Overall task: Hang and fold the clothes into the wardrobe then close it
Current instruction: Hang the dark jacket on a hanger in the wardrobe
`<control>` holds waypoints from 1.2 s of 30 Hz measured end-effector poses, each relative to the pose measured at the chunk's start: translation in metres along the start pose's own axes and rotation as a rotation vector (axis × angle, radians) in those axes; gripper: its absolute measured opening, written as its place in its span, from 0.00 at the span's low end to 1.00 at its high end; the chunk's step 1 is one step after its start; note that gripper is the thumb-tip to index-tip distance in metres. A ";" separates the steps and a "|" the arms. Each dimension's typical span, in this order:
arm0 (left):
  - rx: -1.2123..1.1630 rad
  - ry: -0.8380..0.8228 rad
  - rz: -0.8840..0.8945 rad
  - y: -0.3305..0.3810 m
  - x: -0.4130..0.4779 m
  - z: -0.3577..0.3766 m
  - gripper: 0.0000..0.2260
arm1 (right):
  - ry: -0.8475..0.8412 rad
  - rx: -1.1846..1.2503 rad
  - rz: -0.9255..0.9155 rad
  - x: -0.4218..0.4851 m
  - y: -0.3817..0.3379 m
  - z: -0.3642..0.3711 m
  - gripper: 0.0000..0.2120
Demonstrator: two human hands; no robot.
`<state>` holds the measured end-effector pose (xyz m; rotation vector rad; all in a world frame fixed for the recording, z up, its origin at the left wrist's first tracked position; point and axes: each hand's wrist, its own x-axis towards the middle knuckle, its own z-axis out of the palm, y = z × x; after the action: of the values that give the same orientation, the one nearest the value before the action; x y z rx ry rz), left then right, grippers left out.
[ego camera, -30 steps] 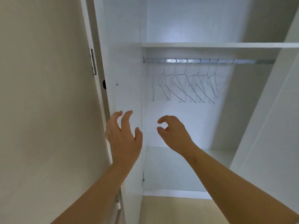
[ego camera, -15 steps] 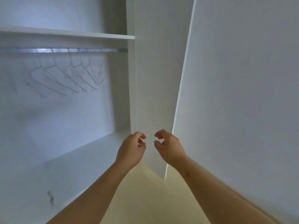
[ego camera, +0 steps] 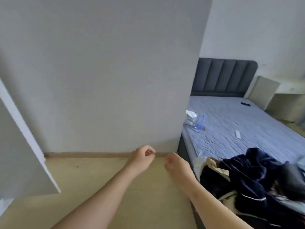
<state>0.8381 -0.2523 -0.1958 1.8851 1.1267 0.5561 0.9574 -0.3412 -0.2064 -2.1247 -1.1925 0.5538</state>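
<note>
Pale wall fills most of the view above a strip of light wooden floor, and both bare forearms reach out low over that floor. Nearest the skirting, the left hand is curled into a loose fist, thumb tip against the fingertips, with nothing in it. Just beside it, the right hand is blurred, but its fingers also look curled under and it holds nothing. Neither hand touches the clothes, which lie to the right of the right forearm in a rumpled heap on the near corner of the bed. The heap is mostly a dark navy garment with thin white piping, tangled with a beige piece and something black, and a pale blue fabric at the far right edge. Further up the quilted blue-grey mattress lie a clear plastic bottle next to a crumpled white item, a small white remote and a dark object, with a dark padded headboard behind. At the far left edge a white wardrobe door stands swung open, well apart from the heap.
</note>
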 end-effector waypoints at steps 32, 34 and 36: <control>0.306 -0.921 0.181 0.155 0.192 0.445 0.04 | 0.332 0.215 0.864 0.055 0.375 -0.208 0.05; 0.286 -0.920 0.153 0.160 0.196 0.470 0.04 | 0.318 0.233 0.875 0.058 0.400 -0.217 0.05; 0.285 -0.897 0.114 0.165 0.199 0.498 0.04 | 0.274 0.241 0.875 0.063 0.428 -0.227 0.06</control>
<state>1.3743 -0.3371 -0.3361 2.0940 0.5095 -0.4094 1.3868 -0.5263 -0.3482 -2.3353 0.0076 0.6910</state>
